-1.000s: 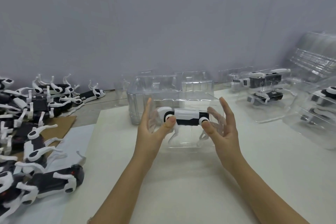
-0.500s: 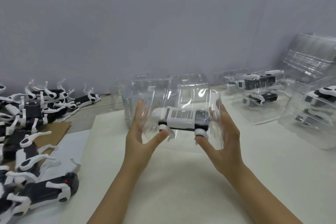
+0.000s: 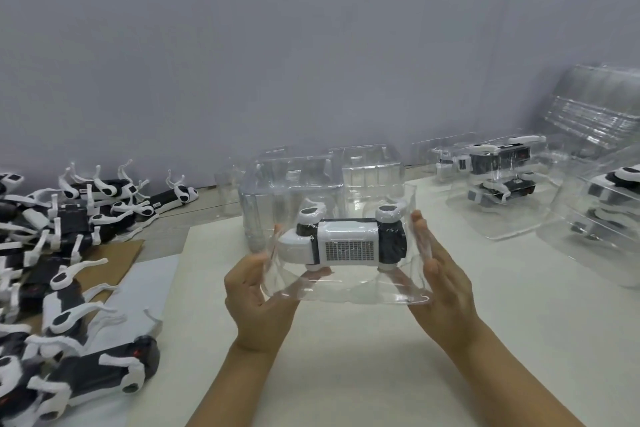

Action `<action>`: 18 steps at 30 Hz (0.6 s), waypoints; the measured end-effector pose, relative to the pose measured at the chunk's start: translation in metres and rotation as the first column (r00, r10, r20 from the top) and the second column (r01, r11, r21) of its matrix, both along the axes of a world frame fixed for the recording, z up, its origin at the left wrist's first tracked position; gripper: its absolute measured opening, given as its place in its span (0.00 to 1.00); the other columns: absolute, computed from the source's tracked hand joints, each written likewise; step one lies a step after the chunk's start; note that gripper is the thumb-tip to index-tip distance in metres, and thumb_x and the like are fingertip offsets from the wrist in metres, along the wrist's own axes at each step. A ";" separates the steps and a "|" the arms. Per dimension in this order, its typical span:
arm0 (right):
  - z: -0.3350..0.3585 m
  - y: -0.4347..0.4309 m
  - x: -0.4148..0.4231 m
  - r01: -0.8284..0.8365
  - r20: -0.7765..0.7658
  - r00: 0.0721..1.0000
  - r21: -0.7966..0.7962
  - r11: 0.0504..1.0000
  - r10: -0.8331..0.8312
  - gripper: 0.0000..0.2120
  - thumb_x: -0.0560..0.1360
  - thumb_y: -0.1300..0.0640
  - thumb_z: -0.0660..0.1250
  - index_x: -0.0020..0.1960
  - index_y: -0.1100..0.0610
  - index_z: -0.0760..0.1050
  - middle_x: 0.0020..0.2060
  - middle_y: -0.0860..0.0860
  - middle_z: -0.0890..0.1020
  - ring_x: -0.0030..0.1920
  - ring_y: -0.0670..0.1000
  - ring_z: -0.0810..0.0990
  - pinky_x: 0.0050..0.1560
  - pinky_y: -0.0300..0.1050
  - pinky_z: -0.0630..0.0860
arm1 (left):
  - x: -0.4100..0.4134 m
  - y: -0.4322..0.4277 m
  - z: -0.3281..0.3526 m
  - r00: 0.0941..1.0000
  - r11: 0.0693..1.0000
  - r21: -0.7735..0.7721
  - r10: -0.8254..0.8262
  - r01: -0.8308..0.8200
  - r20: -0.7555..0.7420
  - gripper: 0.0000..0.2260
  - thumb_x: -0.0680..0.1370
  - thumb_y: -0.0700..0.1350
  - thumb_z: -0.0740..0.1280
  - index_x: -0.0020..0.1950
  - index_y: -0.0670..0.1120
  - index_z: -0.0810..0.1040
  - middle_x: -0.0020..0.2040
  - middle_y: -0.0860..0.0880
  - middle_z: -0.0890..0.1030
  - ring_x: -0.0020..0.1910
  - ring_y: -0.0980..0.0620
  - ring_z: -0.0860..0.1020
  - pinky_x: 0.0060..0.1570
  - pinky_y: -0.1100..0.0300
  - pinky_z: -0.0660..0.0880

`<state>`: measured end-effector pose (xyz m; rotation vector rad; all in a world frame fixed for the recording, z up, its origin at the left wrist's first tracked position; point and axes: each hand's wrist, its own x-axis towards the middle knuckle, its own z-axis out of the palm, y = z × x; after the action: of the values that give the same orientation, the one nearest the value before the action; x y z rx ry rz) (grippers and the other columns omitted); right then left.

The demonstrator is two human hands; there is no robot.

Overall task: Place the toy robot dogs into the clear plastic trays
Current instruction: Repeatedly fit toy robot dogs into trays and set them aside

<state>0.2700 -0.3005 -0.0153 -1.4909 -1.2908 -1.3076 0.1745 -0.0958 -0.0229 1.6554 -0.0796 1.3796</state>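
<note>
A clear plastic tray (image 3: 349, 291) is held up above the white table, turned so its underside faces me. Inside it sits a black and white toy robot dog (image 3: 346, 243), belly grille toward the camera, legs folded. My left hand (image 3: 256, 291) grips the tray's left side, thumb on the front. My right hand (image 3: 440, 274) presses flat against the tray's right side. A pile of loose toy robot dogs (image 3: 65, 270) lies at the left.
Empty clear trays (image 3: 294, 184) stand behind the held one near the grey wall. Filled trays with dogs (image 3: 498, 180) sit at the right, and stacked clear trays (image 3: 595, 114) lean at the far right. Brown cardboard (image 3: 114, 260) lies under the pile.
Both hands have lifted the tray with the dog off the table and tipped it, so the dog's belly grille now faces me.
</note>
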 end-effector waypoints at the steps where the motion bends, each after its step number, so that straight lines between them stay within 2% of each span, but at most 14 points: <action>1: 0.001 -0.001 -0.001 -0.006 -0.031 0.999 0.004 1.000 0.006 0.41 0.77 0.63 0.69 0.80 0.48 0.48 0.78 0.49 0.60 0.74 0.56 0.64 0.71 0.49 0.67 | -0.001 0.000 0.003 0.999 0.999 0.026 0.033 -0.032 -0.022 0.24 0.58 0.37 0.81 0.42 0.45 0.67 0.39 0.38 0.80 0.41 0.56 0.81 0.39 0.49 0.80; 3: 0.006 -0.001 -0.005 -0.024 -0.119 0.993 0.012 1.000 0.025 0.38 0.78 0.61 0.68 0.79 0.48 0.51 0.77 0.46 0.62 0.73 0.56 0.67 0.70 0.48 0.69 | -0.005 -0.005 0.013 0.985 0.981 0.115 0.162 -0.155 -0.052 0.23 0.63 0.54 0.79 0.43 0.43 0.70 0.37 0.47 0.79 0.36 0.53 0.79 0.36 0.54 0.77; 4: 0.011 -0.002 -0.008 -0.053 -0.173 0.983 0.016 0.998 0.055 0.37 0.78 0.60 0.67 0.79 0.47 0.50 0.76 0.45 0.63 0.73 0.56 0.68 0.70 0.48 0.69 | -0.008 -0.008 0.020 0.975 0.968 0.150 0.214 -0.203 -0.057 0.27 0.65 0.61 0.76 0.48 0.44 0.70 0.40 0.50 0.80 0.37 0.54 0.79 0.38 0.58 0.78; 5: 0.016 -0.004 -0.011 -0.084 -0.238 0.967 0.034 0.996 0.090 0.37 0.78 0.59 0.67 0.79 0.45 0.49 0.76 0.45 0.64 0.72 0.55 0.68 0.69 0.48 0.70 | -0.011 -0.011 0.029 0.972 0.967 0.156 0.217 -0.201 -0.093 0.28 0.65 0.65 0.74 0.52 0.47 0.71 0.42 0.55 0.81 0.41 0.58 0.80 0.41 0.63 0.78; 7: 0.030 -0.011 -0.019 -0.082 -0.439 0.889 0.127 0.989 0.130 0.40 0.75 0.54 0.71 0.77 0.39 0.52 0.72 0.45 0.69 0.69 0.51 0.73 0.66 0.40 0.71 | -0.017 -0.019 0.052 0.959 0.990 0.049 0.144 -0.136 -0.246 0.29 0.58 0.68 0.76 0.54 0.61 0.74 0.45 0.63 0.82 0.43 0.68 0.79 0.43 0.76 0.73; 8: 0.039 -0.016 -0.024 -0.051 -0.566 0.810 0.188 0.981 0.151 0.40 0.72 0.51 0.73 0.75 0.35 0.55 0.70 0.43 0.72 0.65 0.48 0.77 0.62 0.35 0.71 | -0.017 -0.024 0.063 0.937 0.995 -0.035 0.078 -0.095 -0.339 0.31 0.54 0.68 0.78 0.54 0.67 0.74 0.43 0.66 0.82 0.41 0.68 0.79 0.42 0.75 0.74; 10: 0.050 -0.030 -0.026 -0.006 -0.760 0.613 0.266 0.964 0.214 0.36 0.68 0.46 0.77 0.68 0.28 0.63 0.64 0.36 0.77 0.56 0.44 0.81 0.55 0.32 0.73 | -0.016 -0.034 0.079 0.863 0.986 -0.164 -0.095 0.015 -0.496 0.32 0.51 0.69 0.79 0.53 0.68 0.75 0.40 0.64 0.83 0.36 0.60 0.82 0.41 0.60 0.80; 12: 0.053 -0.050 -0.018 0.027 -0.873 0.438 0.253 0.967 0.216 0.29 0.65 0.43 0.78 0.61 0.27 0.71 0.58 0.32 0.79 0.52 0.44 0.82 0.54 0.36 0.76 | -0.012 -0.048 0.082 0.751 0.966 -0.238 -0.232 0.103 -0.618 0.34 0.49 0.69 0.78 0.52 0.62 0.77 0.38 0.57 0.85 0.32 0.52 0.83 0.39 0.49 0.80; 14: 0.053 -0.075 -0.009 0.086 -0.940 0.299 0.196 0.977 0.163 0.22 0.64 0.45 0.78 0.55 0.32 0.77 0.55 0.36 0.82 0.52 0.45 0.82 0.54 0.40 0.78 | -0.009 -0.066 0.083 0.614 0.929 -0.313 -0.365 0.196 -0.700 0.35 0.50 0.62 0.82 0.54 0.55 0.78 0.37 0.50 0.85 0.31 0.47 0.83 0.34 0.49 0.80; 16: 0.049 -0.102 -0.001 0.143 -0.978 0.192 0.111 0.983 0.083 0.18 0.67 0.51 0.79 0.52 0.36 0.78 0.52 0.42 0.83 0.53 0.43 0.81 0.52 0.39 0.77 | 0.000 -0.075 0.075 0.451 0.832 -0.473 -0.554 0.289 -0.699 0.38 0.54 0.56 0.85 0.60 0.50 0.75 0.39 0.45 0.86 0.33 0.46 0.84 0.34 0.55 0.79; 17: 0.044 -0.114 0.001 0.156 -0.988 0.151 0.055 0.986 0.031 0.17 0.68 0.52 0.78 0.51 0.37 0.78 0.52 0.42 0.82 0.54 0.42 0.80 0.50 0.36 0.76 | 0.001 -0.079 0.067 0.358 0.771 -0.551 -0.636 0.319 -0.684 0.39 0.61 0.57 0.82 0.67 0.51 0.70 0.45 0.45 0.86 0.34 0.52 0.84 0.38 0.60 0.78; 18: 0.040 -0.126 0.002 0.166 -0.993 0.120 0.003 0.986 -0.017 0.16 0.70 0.53 0.77 0.52 0.38 0.77 0.53 0.41 0.81 0.54 0.42 0.80 0.50 0.35 0.74 | 0.000 -0.086 0.057 0.355 0.728 -0.652 -0.679 0.212 -0.642 0.39 0.68 0.59 0.77 0.72 0.52 0.62 0.57 0.46 0.83 0.37 0.62 0.82 0.45 0.67 0.75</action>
<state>0.2722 -0.4265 0.0242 -1.8023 -0.1444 -0.1111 0.1742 -0.1818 0.0344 1.5308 0.3322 -0.0326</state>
